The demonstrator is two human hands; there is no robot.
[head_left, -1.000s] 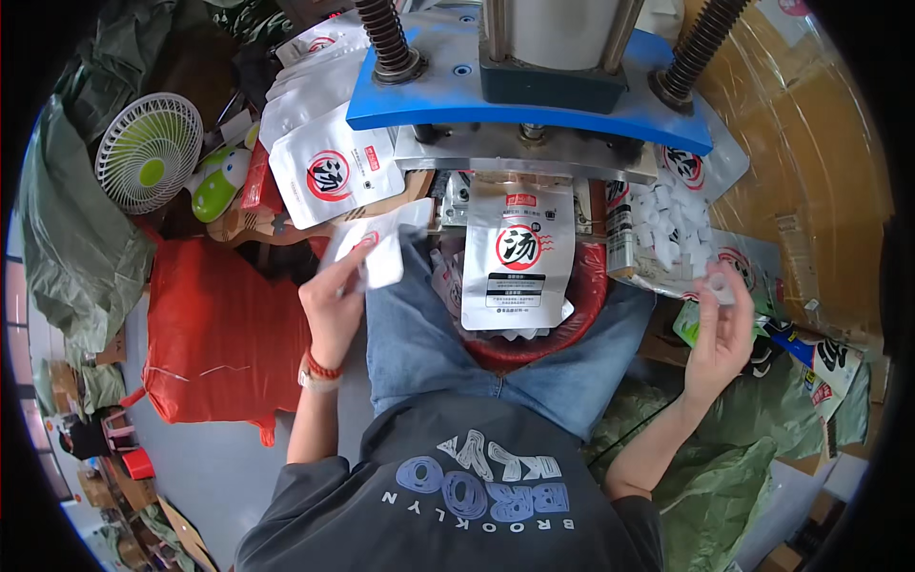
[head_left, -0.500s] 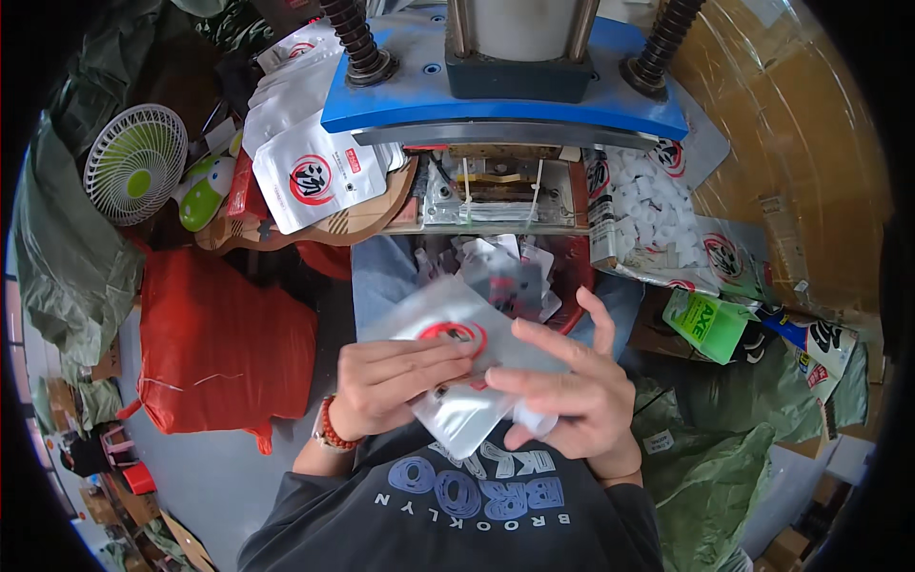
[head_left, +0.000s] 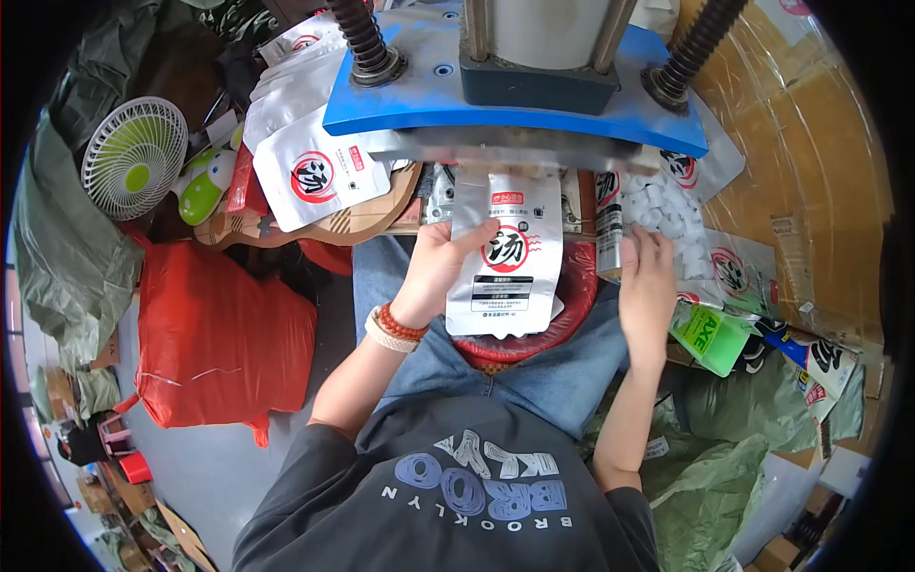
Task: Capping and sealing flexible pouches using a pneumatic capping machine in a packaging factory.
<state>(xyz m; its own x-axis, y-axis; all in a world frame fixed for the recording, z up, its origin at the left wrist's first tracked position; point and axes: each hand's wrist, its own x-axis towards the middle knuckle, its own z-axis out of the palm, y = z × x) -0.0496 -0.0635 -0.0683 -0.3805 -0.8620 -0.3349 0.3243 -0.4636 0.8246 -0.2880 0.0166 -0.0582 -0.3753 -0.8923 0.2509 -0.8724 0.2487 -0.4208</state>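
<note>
My left hand grips a silver foil pouch by its left edge, thumb on top. Red and black print marks the pouch's face. Its upper end lies beneath the blue press, where the plate hides part of it. To the right, my right hand reaches to the near edge of a box of small white plastic caps. Its fingers are loosely stretched and slightly bent, with nothing visible in them. Below the held pouch, a red basin sits between my legs, partly covered.
A stack of silver pouches lies on a cardboard sheet at the left. Beyond are a white-green fan and a red bag. A green container and a cardboard wall stand at the right.
The pouch has gone from near my chest to under the press, held by my left hand. My right hand has left it and moved to the caps. The press plate looks blurred.
</note>
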